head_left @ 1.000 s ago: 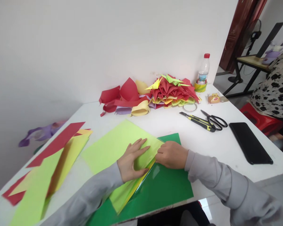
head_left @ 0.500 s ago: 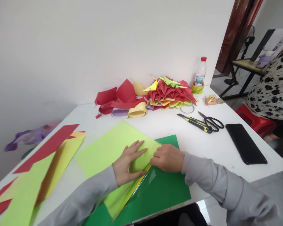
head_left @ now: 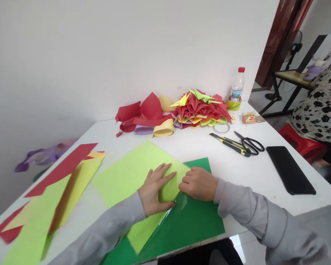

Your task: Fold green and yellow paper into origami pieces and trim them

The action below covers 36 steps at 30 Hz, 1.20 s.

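Pressing on lime-green paper [head_left: 132, 171] with wide-spread left hand [head_left: 153, 192].
Resting curled right hand [head_left: 199, 184] at paper's edge, over green sheet [head_left: 193, 221]; can't tell right grip contents.

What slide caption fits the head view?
Left hand spread on lime-green paper, right hand curled at its edge, above a green sheet.
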Tool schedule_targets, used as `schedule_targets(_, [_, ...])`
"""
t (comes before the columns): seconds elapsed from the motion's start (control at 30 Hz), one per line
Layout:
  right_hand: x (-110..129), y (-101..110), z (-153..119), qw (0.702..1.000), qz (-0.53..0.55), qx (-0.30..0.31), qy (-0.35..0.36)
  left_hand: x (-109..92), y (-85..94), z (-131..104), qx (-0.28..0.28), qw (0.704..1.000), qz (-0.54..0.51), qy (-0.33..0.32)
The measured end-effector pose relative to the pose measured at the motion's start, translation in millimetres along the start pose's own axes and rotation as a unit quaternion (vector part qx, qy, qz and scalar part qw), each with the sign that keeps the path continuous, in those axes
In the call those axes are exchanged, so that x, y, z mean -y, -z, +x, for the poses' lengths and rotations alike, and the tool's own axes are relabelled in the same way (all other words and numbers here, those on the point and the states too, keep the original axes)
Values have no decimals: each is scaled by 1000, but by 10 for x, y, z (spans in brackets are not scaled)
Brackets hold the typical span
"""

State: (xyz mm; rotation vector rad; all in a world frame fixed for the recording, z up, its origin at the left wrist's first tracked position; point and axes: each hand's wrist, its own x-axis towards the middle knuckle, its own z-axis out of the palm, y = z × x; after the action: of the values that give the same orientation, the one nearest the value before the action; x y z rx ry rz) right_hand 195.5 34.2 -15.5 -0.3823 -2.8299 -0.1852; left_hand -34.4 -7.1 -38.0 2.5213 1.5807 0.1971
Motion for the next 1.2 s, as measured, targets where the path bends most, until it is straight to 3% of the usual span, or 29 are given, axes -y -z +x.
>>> schedule_targets(0.7, [13,-52,-2,1000,-10,-26,7,-65,-17,14,-17,1000,12,-12])
schedule_targets(1.2, [25,-102,11,998,-9,-60,19,118,72,16,4,999,-40,-25])
